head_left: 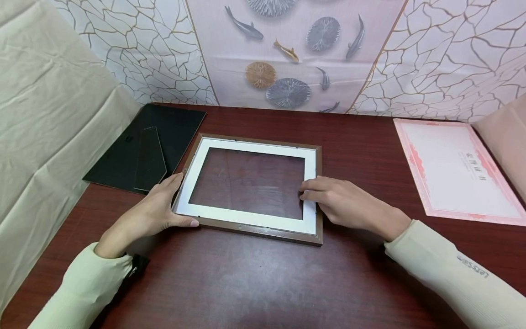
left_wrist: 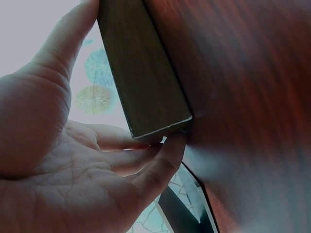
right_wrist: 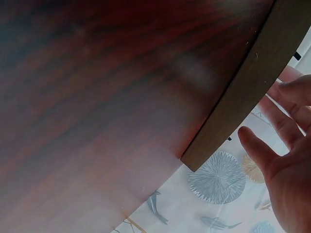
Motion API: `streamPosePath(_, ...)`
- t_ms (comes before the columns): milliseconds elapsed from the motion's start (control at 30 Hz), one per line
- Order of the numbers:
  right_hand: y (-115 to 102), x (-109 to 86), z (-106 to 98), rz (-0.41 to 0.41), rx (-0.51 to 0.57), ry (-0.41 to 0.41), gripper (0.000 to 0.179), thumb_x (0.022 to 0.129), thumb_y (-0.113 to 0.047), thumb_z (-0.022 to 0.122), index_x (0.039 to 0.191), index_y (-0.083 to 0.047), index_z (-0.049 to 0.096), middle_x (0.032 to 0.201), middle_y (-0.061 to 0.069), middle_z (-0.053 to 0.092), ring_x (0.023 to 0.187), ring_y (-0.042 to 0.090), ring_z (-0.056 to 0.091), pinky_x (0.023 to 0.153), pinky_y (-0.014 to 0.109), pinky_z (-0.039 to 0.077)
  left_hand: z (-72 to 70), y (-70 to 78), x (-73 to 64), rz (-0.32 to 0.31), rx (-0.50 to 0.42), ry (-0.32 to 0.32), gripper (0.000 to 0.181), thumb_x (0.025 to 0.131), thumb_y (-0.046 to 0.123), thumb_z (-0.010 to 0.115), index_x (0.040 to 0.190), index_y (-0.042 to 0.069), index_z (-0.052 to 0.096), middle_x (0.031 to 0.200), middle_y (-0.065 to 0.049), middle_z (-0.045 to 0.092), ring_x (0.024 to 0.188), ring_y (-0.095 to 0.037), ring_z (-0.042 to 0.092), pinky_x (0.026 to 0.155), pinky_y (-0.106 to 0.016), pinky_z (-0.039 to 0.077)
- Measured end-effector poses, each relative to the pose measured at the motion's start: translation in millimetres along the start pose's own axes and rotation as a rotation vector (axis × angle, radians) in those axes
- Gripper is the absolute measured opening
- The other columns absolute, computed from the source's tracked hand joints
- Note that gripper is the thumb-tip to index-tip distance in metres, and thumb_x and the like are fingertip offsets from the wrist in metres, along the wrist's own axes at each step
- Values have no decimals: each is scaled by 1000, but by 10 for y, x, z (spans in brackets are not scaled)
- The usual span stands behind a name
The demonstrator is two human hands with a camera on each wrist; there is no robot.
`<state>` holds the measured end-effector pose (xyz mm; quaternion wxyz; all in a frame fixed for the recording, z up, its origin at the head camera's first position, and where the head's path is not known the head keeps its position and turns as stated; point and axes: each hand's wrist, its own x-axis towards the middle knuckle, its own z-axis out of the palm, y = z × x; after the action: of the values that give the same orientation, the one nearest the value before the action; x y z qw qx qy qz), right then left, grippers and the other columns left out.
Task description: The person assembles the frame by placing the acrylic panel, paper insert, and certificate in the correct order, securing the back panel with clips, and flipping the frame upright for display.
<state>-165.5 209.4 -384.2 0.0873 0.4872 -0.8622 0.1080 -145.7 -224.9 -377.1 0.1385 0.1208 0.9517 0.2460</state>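
A brown picture frame [head_left: 263,232] lies on the table with a white mat [head_left: 230,214] inside it and small dark tabs along its inner edges. Through the mat's opening the dark red tabletop shows. My left hand [head_left: 149,210] grips the frame's near left corner, thumb along the near edge and fingers at the left side. In the left wrist view the fingers [left_wrist: 160,160] bend round the frame's corner [left_wrist: 160,116]. Over the frame's right side reaches my right hand [head_left: 343,203], its fingertips touching the mat's inner edge; in the right wrist view its fingers are spread.
A black backing board [head_left: 115,157] with a stand flap [head_left: 150,160] lies at the back left, near the frame. On the right side of the table is a pink-bordered certificate sheet [head_left: 464,178]. Patterned cloth [head_left: 283,59] rises behind the table.
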Motion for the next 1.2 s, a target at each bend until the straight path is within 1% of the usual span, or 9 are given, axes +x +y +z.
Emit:
streamPosePath(200, -29, -45, -23, 28, 26, 18, 36, 90, 8, 67, 123, -4, 75, 134, 8, 71, 124, 26, 68, 99, 45, 58, -2, 2, -4, 3, -3, 1, 132, 74, 49, 93, 164, -8, 15, 168, -33, 21, 150, -57, 26, 118, -71, 29)
streamPosePath(467, -97, -234, -91, 102, 14, 120, 44, 85, 4, 75, 128, -5, 74, 135, 10, 70, 122, 29, 69, 95, 49, 58, 26, 40, -15, 15, 0, 15, 128, 76, 47, 93, 164, -8, 18, 167, -32, 25, 148, -57, 29, 117, -70, 32)
streamPosePath(667, -135, -489, -209, 266, 2, 170, 49, 87, -6, 78, 135, -7, 69, 140, 10, 67, 127, 31, 64, 97, 52, 53, 44, 72, -13, 19, -8, 23, 127, 76, 47, 93, 164, -5, 17, 167, -30, 27, 146, -56, 31, 116, -69, 34)
streamPosePath(767, -108, -665, -281, 381, 13, 223, 53, 86, -8, 81, 138, -8, 67, 140, 12, 66, 127, 35, 63, 110, 36, 48, 49, 88, -10, 10, -10, 17, 128, 77, 47, 92, 164, -7, 16, 168, -31, 24, 147, -56, 30, 117, -69, 33)
streamPosePath(833, -70, -799, -332, 460, 36, 270, 56, 85, -7, 83, 139, -7, 66, 138, 17, 67, 126, 37, 62, 116, 19, 38, 51, 96, -9, 5, -10, 14, 128, 77, 47, 92, 164, -9, 15, 168, -31, 23, 148, -55, 29, 118, -68, 33)
streamPosePath(900, -19, -954, -384, 545, 59, 323, 57, 84, -7, 84, 138, -6, 66, 136, 20, 67, 134, 19, 60, 113, 4, 25, 52, 99, -9, 6, -7, 16, 128, 77, 47, 92, 164, -9, 16, 168, -31, 24, 147, -55, 30, 118, -68, 33)
streamPosePath(967, 36, -1123, -435, 633, 79, 364, 55, 85, -7, 85, 137, -4, 66, 133, 23, 68, 136, -4, 52, 108, -2, 21, 52, 99, -10, 13, -6, 22, 127, 77, 47, 92, 164, -8, 17, 167, -31, 25, 145, -55, 32, 117, -68, 34)
streamPosePath(1067, 125, -1390, -504, 767, 89, 397, 53, 88, -12, 83, 137, -4, 66, 132, 27, 67, 118, -34, 32, 101, -5, 20, 51, 96, -13, 28, -3, 33, 126, 77, 47, 93, 164, -7, 19, 166, -30, 28, 142, -55, 35, 116, -68, 36)
streamPosePath(1200, 265, -1732, -557, 913, 65, 359, 52, 96, -20, 76, 142, -3, 61, 137, 34, 61, 121, -36, 27, 104, -2, 16, 52, 92, -17, 29, -3, 32, 125, 77, 47, 92, 164, -7, 19, 165, -30, 29, 142, -55, 35, 115, -68, 36)
